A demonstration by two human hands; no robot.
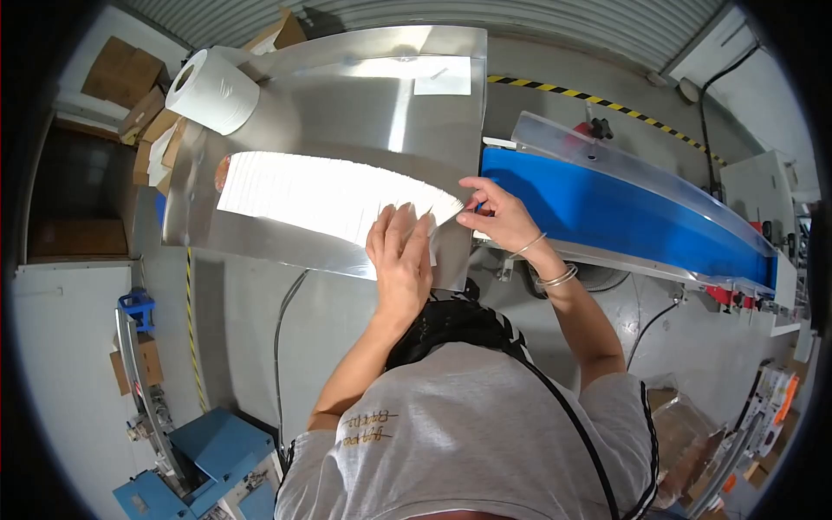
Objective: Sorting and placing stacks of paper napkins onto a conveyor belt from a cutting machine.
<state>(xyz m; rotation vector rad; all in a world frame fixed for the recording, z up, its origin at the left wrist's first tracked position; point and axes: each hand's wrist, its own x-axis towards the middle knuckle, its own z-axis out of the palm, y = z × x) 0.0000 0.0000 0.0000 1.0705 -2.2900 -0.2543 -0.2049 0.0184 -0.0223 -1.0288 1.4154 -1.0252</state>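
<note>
White sheets [329, 195] lay fanned in a long row on the steel bench [347, 95]. Left hand [401, 251] pressed flat on the row's near end; right hand [496, 212] pinched the end sheet's corner. Best peeled singly, stack pinned. Blue conveyor [624, 212] adjoined; paper roll [212, 89] at far corner.

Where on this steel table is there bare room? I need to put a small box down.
Bare steel lies between the paper roll and the white sheet at the far edge. The blue conveyor belt is bare too. It is crowded where the left hand and right hand meet the white strip row.
</note>
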